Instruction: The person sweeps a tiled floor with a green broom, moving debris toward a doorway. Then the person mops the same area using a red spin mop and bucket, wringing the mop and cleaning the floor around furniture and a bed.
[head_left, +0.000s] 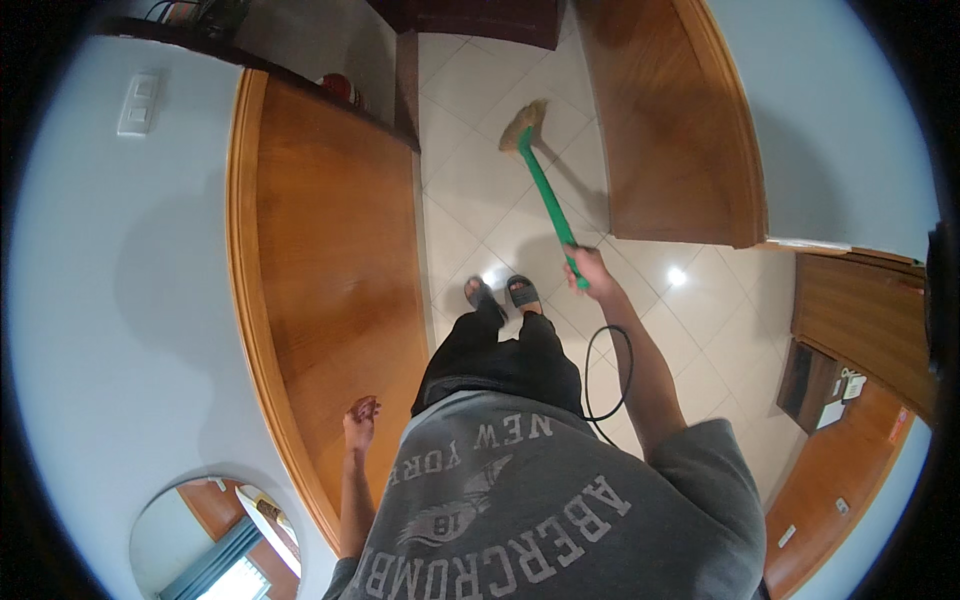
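My right hand (589, 271) grips the end of a green handle (551, 201). At the handle's far end, the straw-coloured bristle head of a broom (523, 126) rests on or just above the tiled floor (469, 180); I cannot tell whether it touches. My left hand (362, 420) hangs at my side, near the orange-brown wooden door (337, 255). Its fingers are loosely curled, and nothing can be made out in them. My feet in dark slide sandals (523, 291) stand on the tiles below the broom.
A brown wooden panel (667, 127) edges the floor on the right. Dark wooden furniture (472, 19) stands ahead. A black cable loop (631, 367) hangs by my right forearm. A wooden cabinet (855, 322) lies farther right. The left wall holds a round mirror (172, 525) and light switches (139, 103).
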